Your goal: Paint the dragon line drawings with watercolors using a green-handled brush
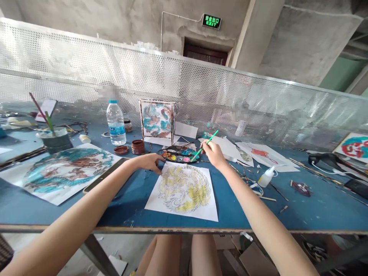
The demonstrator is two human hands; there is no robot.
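Paintbrush [213, 136] is pinched in the fingers of the right hand [214, 151], its tip at the palette [174, 161] left of them. The left hand [148, 161] has thumb and forefinger apart beside the palette's other end, contact unclear; a yellow-tinted drawing [184, 191] lies on the fingers' near side.

On the table [123, 211], the palette [172, 157] lies at twelve o'clock from the drawing [184, 191], the painting [69, 168] at nine, the glue bottle [266, 178] at three; behind the palette stands the frame [158, 119], the water bottle [116, 122] at its nine.
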